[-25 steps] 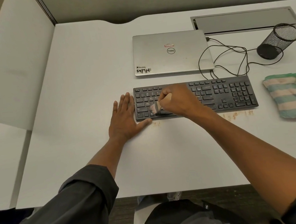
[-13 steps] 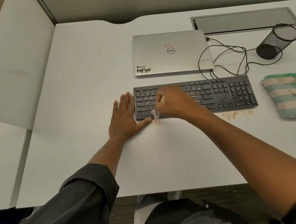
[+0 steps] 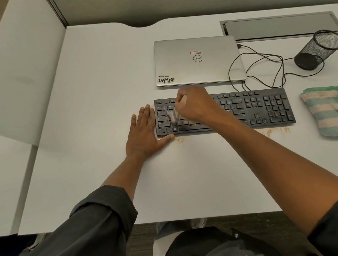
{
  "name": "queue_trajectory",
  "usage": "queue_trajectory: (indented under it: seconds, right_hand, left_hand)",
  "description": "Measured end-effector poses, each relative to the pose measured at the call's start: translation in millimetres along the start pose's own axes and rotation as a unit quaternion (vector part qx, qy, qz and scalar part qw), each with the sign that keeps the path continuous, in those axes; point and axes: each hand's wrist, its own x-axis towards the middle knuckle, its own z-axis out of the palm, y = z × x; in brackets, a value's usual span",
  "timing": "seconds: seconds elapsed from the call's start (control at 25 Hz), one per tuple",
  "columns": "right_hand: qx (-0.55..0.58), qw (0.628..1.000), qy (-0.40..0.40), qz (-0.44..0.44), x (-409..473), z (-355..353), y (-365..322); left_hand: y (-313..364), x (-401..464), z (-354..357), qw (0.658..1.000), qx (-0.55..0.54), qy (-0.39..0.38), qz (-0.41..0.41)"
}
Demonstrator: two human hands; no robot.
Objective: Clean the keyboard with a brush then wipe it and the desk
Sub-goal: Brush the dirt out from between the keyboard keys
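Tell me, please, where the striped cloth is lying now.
In the head view, the striped cloth lies on the desk at the far right, just beside the right end of the keyboard and nearer than the mesh cup.

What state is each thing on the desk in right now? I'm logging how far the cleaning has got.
laptop: lid closed, cable plugged in.
keyboard: flat on the desk, being brushed.
brush: gripped, blurred, on the left keys.
right hand: curled round the brush.
left hand: flat, against the keyboard's left end.
cloth: folded, untouched.
mesh cup: upright; contents can't be made out.
desk: crumbs before the keyboard.
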Motion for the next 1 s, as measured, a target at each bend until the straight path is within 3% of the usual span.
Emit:
queue_trajectory:
  seconds: [0.12, 0.32, 0.52, 0.76, 1.0]
  right_hand:
    - [0.026, 0.999, 0.020, -0.008, 3.2, 6.7, -6.7]
    - [-0.029, 0.995, -0.098, 0.020, 0.7, 4.5, -8.6]
    - [0.057, 0.997, -0.003, 0.044, 12.1, -7.3, -4.6]
    - [-0.009, 0.997, -0.072, 0.029, 7.4, 7.0, -10.8]
    - [-0.020, 0.998, -0.014, 0.055, -7.5, -7.1, 14.9]
  left_hand:
    - [-0.2, 0.1, 0.3, 1.000, 0.003, 0.001, 0.000]
    - [1.5, -0.7, -1.1, 1.000, -0.002, 0.006, -0.002]
    - [0.4, -0.6, -0.4, 1.000, 0.005, 0.005, 0.003]
    - [-0.3, -1.0, -0.5, 1.000, 0.001, 0.007, 0.004]
    - [0.9, -2.3, -1.5, 1.000, -0.007, 0.010, 0.005]
